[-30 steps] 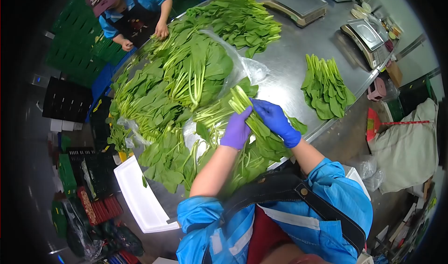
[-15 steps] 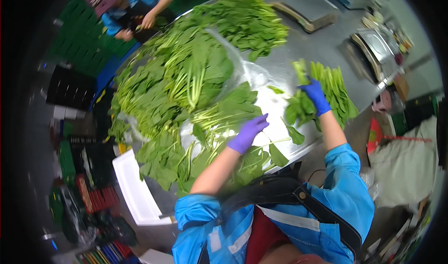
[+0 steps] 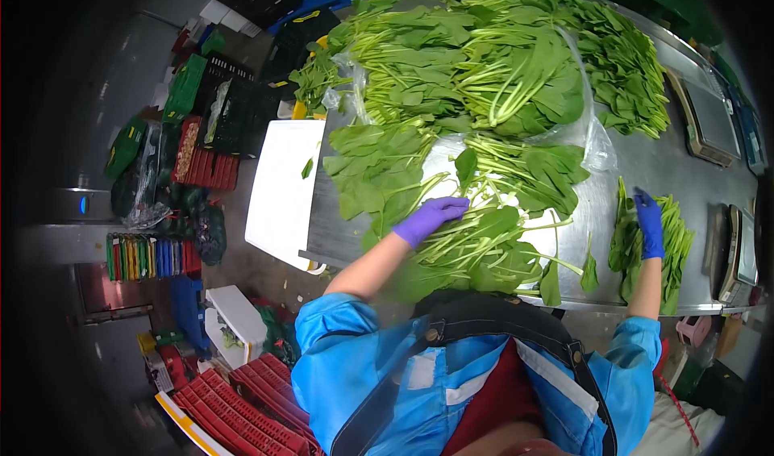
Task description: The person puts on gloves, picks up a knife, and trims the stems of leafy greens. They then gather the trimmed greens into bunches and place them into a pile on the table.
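Note:
My left hand (image 3: 433, 218), in a purple glove, reaches over loose leafy greens (image 3: 492, 250) at the near side of the table. Its fingers are pressed together on the stems; the fingertips are partly hidden among them. At the right, my right hand (image 3: 649, 226), in a blue-purple glove, rests over a bundle of leafy greens (image 3: 676, 242) laid with stems facing away. Its fingers look stretched and a little apart. A smaller bunch (image 3: 622, 238) lies just left of that hand, and a single leaf (image 3: 590, 272) is between the two hands.
A big heap of leafy greens (image 3: 435, 69) covers the far side of the metal table (image 3: 637, 158), with clear plastic film (image 3: 598, 145) along it. Two scales (image 3: 709, 121) stand at the right. A white foam box (image 3: 282, 190) is at the left, with red crates (image 3: 242, 408) below.
My view has swung left, and the co-worker is out of sight. My right hand has brought its small bunch beside the bundle and loosened. My left hand has closed on stems.

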A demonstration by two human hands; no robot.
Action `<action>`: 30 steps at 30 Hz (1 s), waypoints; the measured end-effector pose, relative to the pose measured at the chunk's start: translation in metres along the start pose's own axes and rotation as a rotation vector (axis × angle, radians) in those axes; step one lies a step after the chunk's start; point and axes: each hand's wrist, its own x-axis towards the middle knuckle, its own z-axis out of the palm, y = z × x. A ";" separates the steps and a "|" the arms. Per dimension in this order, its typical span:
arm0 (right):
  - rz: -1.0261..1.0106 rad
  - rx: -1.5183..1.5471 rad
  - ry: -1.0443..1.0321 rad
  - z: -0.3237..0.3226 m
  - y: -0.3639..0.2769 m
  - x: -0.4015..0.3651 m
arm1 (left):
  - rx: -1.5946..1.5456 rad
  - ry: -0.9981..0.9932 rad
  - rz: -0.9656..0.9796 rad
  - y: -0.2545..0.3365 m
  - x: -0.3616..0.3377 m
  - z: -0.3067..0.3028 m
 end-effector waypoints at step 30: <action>0.202 0.585 -0.384 0.081 -0.274 -0.102 | 1.439 0.534 0.384 -0.042 -0.063 -0.067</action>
